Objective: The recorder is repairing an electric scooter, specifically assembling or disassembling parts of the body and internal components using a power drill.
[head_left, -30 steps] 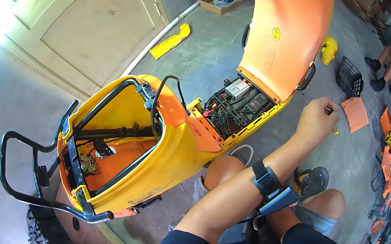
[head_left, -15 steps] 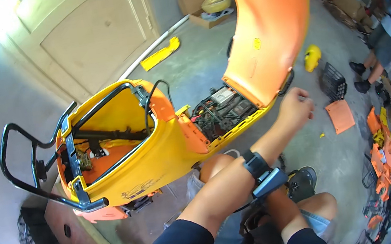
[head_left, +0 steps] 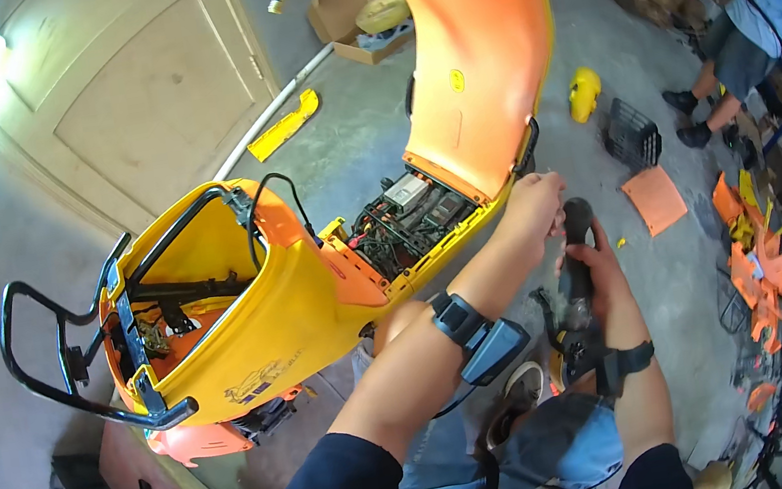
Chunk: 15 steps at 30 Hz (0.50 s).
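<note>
My right hand (head_left: pixel 600 259) is wrapped round a dark grey power tool (head_left: pixel 578 289), which looks like a cordless drill. Its upper end points toward my left hand (head_left: pixel 541 204). The fingers of my left hand are curled in a pinch just above the tool; anything between them is too small to make out. Close by on the left is the lower edge of the large orange front panel (head_left: pixel 480 59) of a yellow scooter body (head_left: pixel 290 310). Between that panel and the seat section, the floor well lies open, showing wires and a silver box (head_left: pixel 406 192).
A black crate (head_left: pixel 630 135), an orange plate (head_left: pixel 655 200) and yellow parts (head_left: pixel 584 94) lie on the floor to the right. Orange and black pieces (head_left: pixel 757 260) are heaped farther right. A person (head_left: pixel 735 41) stands at the far right. A black rail (head_left: pixel 33 349) juts out left.
My right hand has come up from below with the power tool. My left hand has curled closer to the panel's lower edge. The whole view has shifted slightly.
</note>
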Motion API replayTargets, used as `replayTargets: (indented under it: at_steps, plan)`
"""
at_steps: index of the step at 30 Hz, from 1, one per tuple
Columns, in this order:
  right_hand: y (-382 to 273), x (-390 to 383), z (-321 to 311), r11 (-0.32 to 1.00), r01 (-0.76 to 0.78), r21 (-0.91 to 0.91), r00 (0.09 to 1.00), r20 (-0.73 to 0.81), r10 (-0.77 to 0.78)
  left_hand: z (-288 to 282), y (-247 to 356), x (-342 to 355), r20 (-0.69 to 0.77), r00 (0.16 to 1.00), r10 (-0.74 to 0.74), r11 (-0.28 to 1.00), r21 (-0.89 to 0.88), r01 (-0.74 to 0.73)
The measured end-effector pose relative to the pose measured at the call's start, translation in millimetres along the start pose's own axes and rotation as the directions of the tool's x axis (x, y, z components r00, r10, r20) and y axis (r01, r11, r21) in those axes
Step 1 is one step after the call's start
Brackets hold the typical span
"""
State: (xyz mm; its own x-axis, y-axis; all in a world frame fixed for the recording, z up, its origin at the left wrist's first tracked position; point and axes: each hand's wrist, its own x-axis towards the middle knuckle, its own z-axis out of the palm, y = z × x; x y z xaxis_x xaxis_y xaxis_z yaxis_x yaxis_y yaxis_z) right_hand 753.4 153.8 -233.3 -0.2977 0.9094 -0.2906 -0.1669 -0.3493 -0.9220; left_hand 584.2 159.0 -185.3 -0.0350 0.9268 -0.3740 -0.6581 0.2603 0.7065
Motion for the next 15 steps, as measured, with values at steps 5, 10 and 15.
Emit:
replayTargets:
  at_steps: [5, 10, 15]
  plan:
    - [-3, 2, -29, 0.962, -0.197, 0.191, 0.977, -0.042, 0.209, -6, -7, -11, 0.036, 0.999, -0.002, 0.981, 0.196, -0.006]
    - [-11, 0, -41, 0.993, 0.02, 0.114, 0.996, 0.079, -0.029, 1, -22, -13, 0.137, 0.991, 0.005, 0.79, 0.607, -0.088]
    - [-21, -7, -35, 0.969, -0.021, 0.246, 0.999, 0.046, 0.01, 28, -46, -18, 0.269, 0.953, -0.138, 0.554, 0.819, -0.151]
